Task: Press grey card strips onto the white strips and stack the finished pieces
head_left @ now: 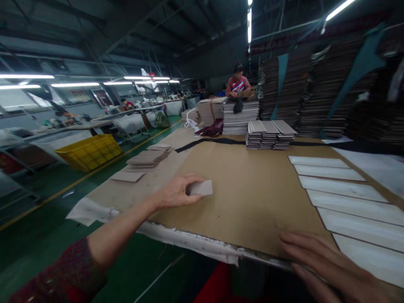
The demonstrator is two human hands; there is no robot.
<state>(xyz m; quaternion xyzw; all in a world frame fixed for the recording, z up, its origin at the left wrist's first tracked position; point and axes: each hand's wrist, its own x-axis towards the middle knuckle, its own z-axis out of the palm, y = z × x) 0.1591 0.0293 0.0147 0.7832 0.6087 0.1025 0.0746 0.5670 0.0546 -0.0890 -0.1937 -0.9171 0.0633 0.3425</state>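
My left hand (175,192) reaches out over the brown cardboard-covered table (252,198) and grips a small grey card piece (201,188) between thumb and fingers. My right hand (328,263) lies flat with fingers stretched out on the table's near edge, holding nothing, next to a row of white rectangular sheets (344,189) spread along the right side.
A fanned pile of grey cards (148,158) lies at the far left of the table. Stacks of boards (269,134) stand at the back, with taller stacks (240,118) behind. Another person (237,84) sits beyond them. A yellow crate (90,151) stands on the green floor at left.
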